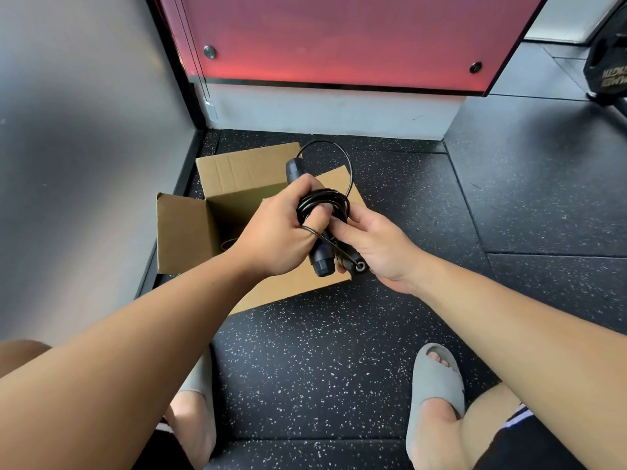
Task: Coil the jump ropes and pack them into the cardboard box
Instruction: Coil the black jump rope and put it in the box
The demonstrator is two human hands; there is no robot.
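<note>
A black jump rope [324, 201] is wound in tight turns round its two dark handles, held above the open cardboard box [190, 232]. My left hand [281, 228] grips the handles and the coil, and one strand crosses its fingers. A loose loop of rope arcs up past the top handle. My right hand [376, 242] holds the lower end of the bundle, with its fingers against the coil. Deep inside the box a faint loop shows, perhaps another rope.
The box stands on speckled black rubber flooring [322, 361] in a corner, a grey wall [84, 147] on its left and a red panel [339, 39] behind. My feet in grey slides [434, 385] are below. A black weight plate [607, 59] stands at far right.
</note>
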